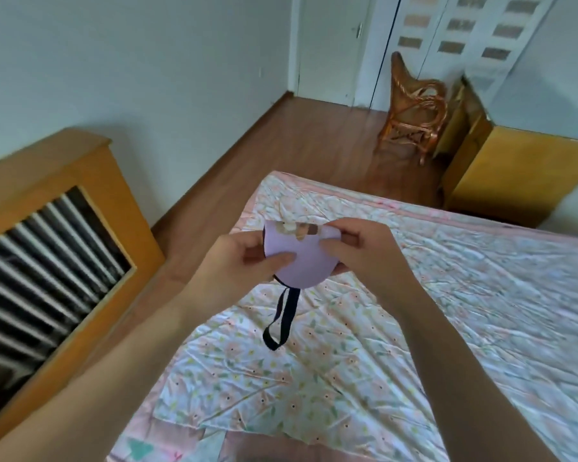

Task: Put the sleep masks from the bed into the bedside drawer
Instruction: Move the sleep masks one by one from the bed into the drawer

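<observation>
Both hands are raised over the bed [414, 295], holding one mask [301, 261] between them. The mask is pale lilac with a dark underside and is folded or bunched; it is held in the air above the bed, not touching it.

Left hand [244, 258]: fingers curled behind the mask's left side, thumb pressed on its front face. A pinch grip.

Right hand [357, 251]: fingers curled, pinching the mask's upper right edge between thumb and fingertips.

A blurred patch of print or label runs along the mask's top edge; I cannot read it.

A black strap [282, 320] hangs in a loop from the mask's lower edge, down towards the bed. Whether its end touches the cover I cannot tell.

The bed has a floral cover, pink-bordered and creased.

Left of the bed: a wooden cabinet [64, 181] with a slatted panel set in it, against the wall.

Beyond the bed's far right corner: a yellow wooden cabinet [514, 175]. Past the bed's far edge, near the doors: a wicker chair [411, 108] on the wood floor.
</observation>
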